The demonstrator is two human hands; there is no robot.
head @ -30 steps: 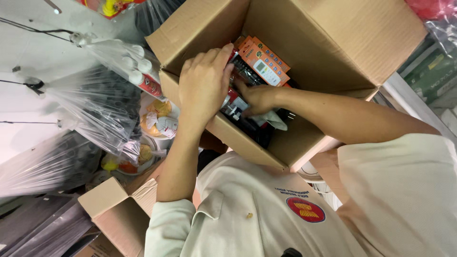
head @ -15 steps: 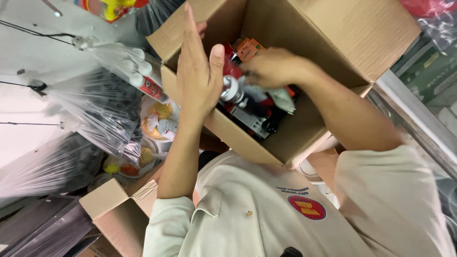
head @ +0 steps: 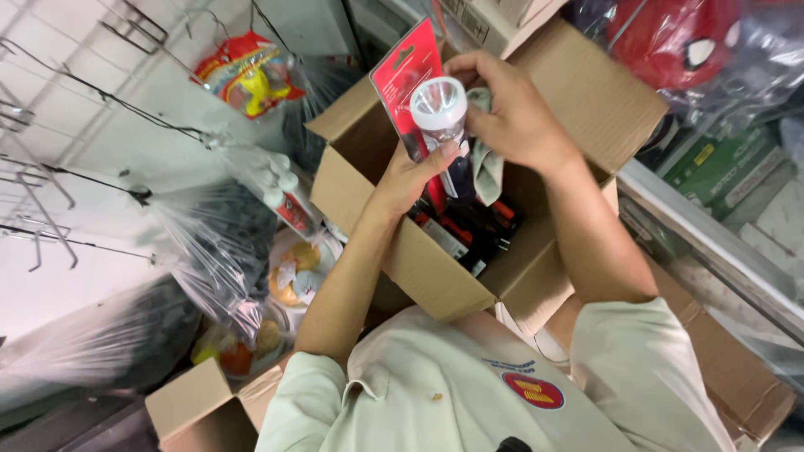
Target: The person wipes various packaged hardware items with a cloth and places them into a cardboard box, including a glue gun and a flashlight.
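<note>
Head view, looking down over the wearer's pale shirt into an open cardboard box; the left hand rises from the box mouth with fingers curled about the lower body of a packaged flashlight, its thumb lying along the dark handle; the flashlight is held upright above the box, its clear lens end uppermost, mounted on a red backing card that stands behind it; the right hand is closed over the upper right side of the pack, fingertips touching the flashlight head, and it also grips a grey-green cloth that hangs down beside the handle; inside the box, directly below the hands, lie further packaged goods in red, orange and black, probably more of the same kind, though the shadow makes them hard to identify; to the left of the box hang clear plastic bags of assorted wares, and a bagged yellow toy hangs on the wall above; a smaller cardboard box sits at lower left; a red mask in plastic wrap lies at upper right.
</note>
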